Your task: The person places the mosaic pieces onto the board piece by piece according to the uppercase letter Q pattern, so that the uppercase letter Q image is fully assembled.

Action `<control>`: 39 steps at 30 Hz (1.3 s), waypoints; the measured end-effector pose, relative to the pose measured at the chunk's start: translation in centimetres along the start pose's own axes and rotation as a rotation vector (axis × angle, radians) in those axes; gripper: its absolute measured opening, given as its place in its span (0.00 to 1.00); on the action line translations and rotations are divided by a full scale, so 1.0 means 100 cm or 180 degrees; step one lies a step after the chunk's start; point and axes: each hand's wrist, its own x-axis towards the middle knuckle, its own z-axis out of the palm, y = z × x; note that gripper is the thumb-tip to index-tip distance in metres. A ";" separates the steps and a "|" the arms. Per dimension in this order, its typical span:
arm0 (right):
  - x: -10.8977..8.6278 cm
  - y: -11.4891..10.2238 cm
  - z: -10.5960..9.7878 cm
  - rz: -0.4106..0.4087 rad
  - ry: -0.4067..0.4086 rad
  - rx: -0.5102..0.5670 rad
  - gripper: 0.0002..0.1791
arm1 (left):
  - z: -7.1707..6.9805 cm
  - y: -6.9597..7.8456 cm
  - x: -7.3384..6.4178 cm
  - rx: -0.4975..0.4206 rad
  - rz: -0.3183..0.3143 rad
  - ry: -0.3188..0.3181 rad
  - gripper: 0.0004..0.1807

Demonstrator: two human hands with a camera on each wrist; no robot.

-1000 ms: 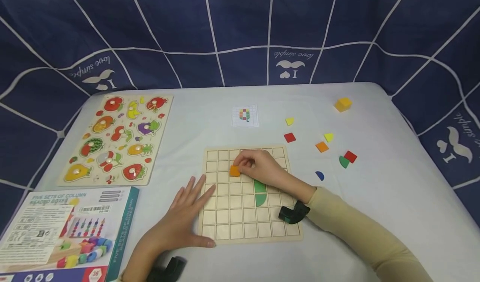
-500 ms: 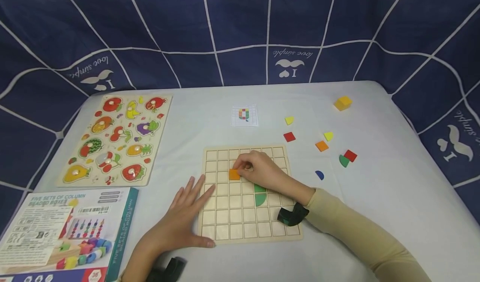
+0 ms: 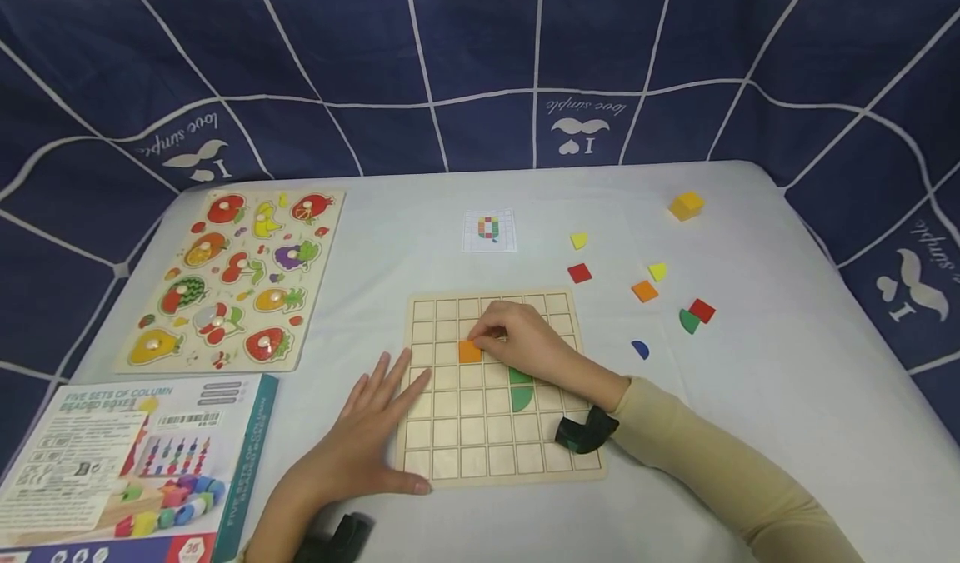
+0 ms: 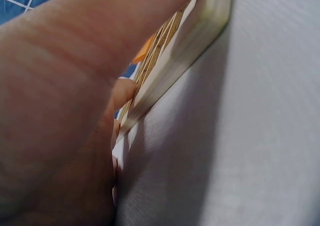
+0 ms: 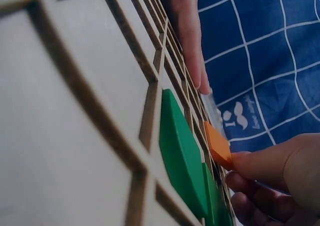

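Observation:
A wooden grid board point(image 3: 461, 463) lies on the white-covered table in the head view. My right hand point(image 3: 522, 338) reaches over it and pinches an orange square tile point(image 3: 469, 352) by its right edge, at a cell left of the board's middle. In the right wrist view the thumb touches this orange tile point(image 5: 218, 145), which stands slightly tilted. Two green tiles, one a quarter circle point(image 3: 521, 399), sit in cells below the right hand. My left hand point(image 3: 362, 444) rests at the board's left edge with fingers spread, thumb at the lower left corner and fingertips on the rim.
A pattern card point(image 3: 490, 231) lies behind the board. To the right are loose red point(image 3: 580, 273), yellow, orange, green and blue tiles point(image 3: 640, 350), plus yellow blocks point(image 3: 686, 206). A fruit puzzle point(image 3: 240, 280) and a bead-set box point(image 3: 142, 463) lie at the left.
The orange tile and the right hand's fingertips have shifted slightly toward me, and the tile now looks squarer with its cell. The left hand stays in place.

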 end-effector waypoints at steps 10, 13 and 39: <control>-0.002 0.002 -0.018 0.0085 0.0115 0.0273 0.04 | 0.001 0.000 0.002 0.0003 0.0018 0.0003 0.69; -0.008 0.006 -0.037 0.0233 0.0202 0.0444 0.05 | 0.001 0.000 0.000 0.0008 -0.0026 0.0008 0.70; -0.092 0.096 -0.131 0.1496 0.1139 -0.0526 0.15 | 0.001 0.000 0.001 -0.0007 0.0003 0.0004 0.70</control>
